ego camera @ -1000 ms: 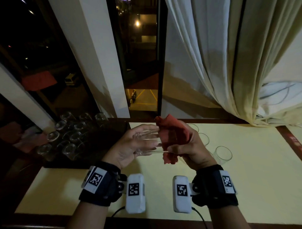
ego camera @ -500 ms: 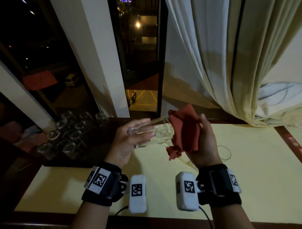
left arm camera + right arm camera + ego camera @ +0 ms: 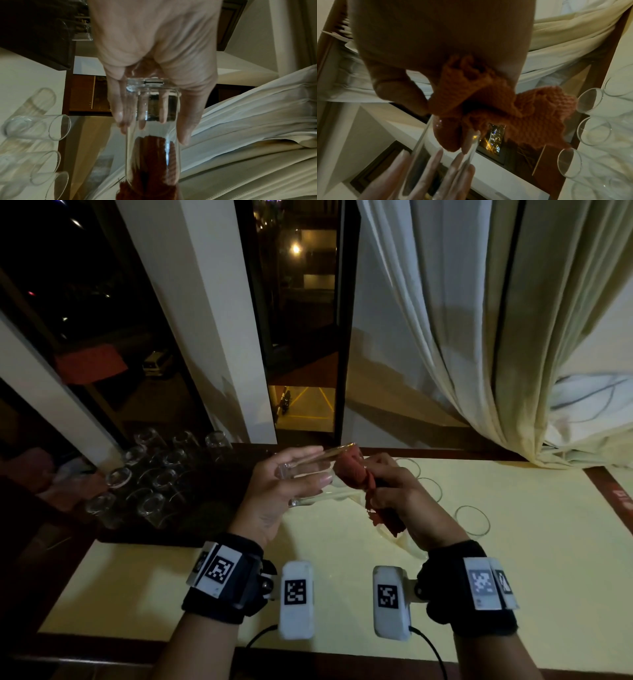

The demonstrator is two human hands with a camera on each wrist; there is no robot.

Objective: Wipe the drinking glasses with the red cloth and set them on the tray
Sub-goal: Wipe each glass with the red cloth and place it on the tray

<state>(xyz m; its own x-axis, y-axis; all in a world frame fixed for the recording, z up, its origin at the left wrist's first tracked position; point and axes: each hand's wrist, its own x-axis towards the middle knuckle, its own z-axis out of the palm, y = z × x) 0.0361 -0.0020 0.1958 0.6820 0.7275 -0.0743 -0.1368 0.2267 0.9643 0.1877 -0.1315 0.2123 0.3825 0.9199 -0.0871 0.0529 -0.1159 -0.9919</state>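
The drinking glass (image 3: pixel 310 474) is lying sideways in the air above the table (image 3: pixel 513 542) — my left hand (image 3: pixel 277 501) is gripping its base end while my right hand (image 3: pixel 400 501) is pinching the red cloth (image 3: pixel 352 470), pushing it into the mouth.

Cream curtain (image 3: pixel 479 337) hangs far right, bunched on the yellow table (image 3: pixel 513 577). Dark window (image 3: pixel 301 320) far centre; white pillar (image 3: pixel 212 320) to its left.
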